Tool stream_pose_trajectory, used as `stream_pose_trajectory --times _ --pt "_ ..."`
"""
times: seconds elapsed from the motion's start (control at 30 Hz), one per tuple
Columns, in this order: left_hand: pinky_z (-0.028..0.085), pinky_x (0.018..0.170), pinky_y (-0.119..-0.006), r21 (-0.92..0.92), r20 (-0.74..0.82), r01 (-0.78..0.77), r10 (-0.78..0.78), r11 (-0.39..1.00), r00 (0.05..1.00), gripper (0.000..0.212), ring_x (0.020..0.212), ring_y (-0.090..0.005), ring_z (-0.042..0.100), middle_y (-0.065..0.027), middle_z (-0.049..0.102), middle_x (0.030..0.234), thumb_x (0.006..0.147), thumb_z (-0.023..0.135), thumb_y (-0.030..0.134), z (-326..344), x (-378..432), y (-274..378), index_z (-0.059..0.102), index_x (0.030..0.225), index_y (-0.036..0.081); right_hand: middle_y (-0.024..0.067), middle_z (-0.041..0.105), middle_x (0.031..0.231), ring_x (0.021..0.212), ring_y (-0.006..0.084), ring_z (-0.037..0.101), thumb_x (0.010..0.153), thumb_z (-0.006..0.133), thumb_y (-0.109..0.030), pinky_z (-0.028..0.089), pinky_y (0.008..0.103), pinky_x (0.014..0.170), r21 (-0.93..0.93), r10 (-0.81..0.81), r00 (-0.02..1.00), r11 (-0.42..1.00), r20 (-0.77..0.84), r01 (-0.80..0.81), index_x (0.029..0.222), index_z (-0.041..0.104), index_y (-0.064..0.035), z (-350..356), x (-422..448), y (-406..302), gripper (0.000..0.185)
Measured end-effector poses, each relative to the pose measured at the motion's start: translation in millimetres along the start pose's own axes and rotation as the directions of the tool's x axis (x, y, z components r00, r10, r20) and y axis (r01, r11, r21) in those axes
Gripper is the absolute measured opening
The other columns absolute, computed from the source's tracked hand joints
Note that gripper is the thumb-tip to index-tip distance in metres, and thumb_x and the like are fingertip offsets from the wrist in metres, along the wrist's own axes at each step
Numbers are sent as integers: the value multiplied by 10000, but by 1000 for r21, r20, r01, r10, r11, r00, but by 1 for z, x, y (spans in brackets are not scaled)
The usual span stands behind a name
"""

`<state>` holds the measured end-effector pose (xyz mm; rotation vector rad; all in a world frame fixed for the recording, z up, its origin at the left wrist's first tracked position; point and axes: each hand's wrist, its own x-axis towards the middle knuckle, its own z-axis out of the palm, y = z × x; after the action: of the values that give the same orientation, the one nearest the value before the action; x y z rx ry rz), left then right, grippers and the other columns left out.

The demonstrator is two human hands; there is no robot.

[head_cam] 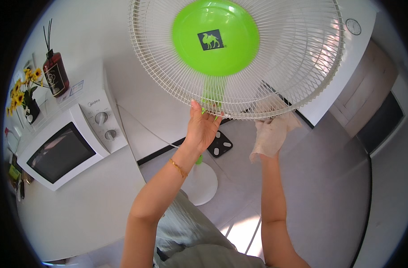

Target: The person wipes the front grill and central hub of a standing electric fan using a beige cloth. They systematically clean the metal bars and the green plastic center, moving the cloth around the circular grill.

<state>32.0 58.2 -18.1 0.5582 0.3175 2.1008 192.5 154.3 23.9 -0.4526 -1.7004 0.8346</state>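
A standing electric fan fills the upper middle, its white wire grille (pixel 281 50) around a bright green centre cap (pixel 187 37) that bears a camel emblem. My left hand (pixel 204 129) grips the grille's lower rim, thumb at the front and fingers behind it. A beige cloth (pixel 269 137) drapes over my right hand (pixel 269 122), which holds it against the lower right of the grille, partly behind the wires. Most of the right fingers are hidden by cloth and grille. Below my left forearm shows the fan's round white base (pixel 202 184) on the floor.
Left of me a white table (pixel 90 207) carries a Midea microwave (pixel 63 154), with a reed diffuser bottle (pixel 56 73) and a pot of artificial-looking sunflowers (pixel 31 109) on top. A white cable (pixel 147 127) runs behind. A black bathroom scale (pixel 220 144) lies on the grey floor.
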Motion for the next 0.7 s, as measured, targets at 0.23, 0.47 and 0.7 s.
stream_pose_trajectory --times 0.23,0.47,0.7 --pt "261 1094 -415 32 -70 114 -111 993 991 711 1312 -299 265 -154 249 1404 887 425 532 5 -15 -5 163 1403 120 67 531 1179 1002 165 558 887 532 -115 493 304 816 912 203 962 329 184 -244 1232 449 -59 -24 -12 75 359" --pt "273 1055 -446 -23 -29 82 -83 996 996 708 1237 -292 326 -101 220 1402 875 516 496 -4 -3 -8 126 1404 233 55 582 1098 937 151 591 870 583 -155 505 287 792 421 10 993 906 -116 40 1140 514 -58 -11 -3 69 295" --pt "369 1009 -411 8 -44 112 -112 994 993 544 1123 -248 449 -82 416 1221 892 495 461 3 -13 -5 298 1284 139 23 572 1036 942 175 557 874 576 -232 474 348 817 885 183 948 349 259 -309 1073 534 -67 -26 14 68 262"
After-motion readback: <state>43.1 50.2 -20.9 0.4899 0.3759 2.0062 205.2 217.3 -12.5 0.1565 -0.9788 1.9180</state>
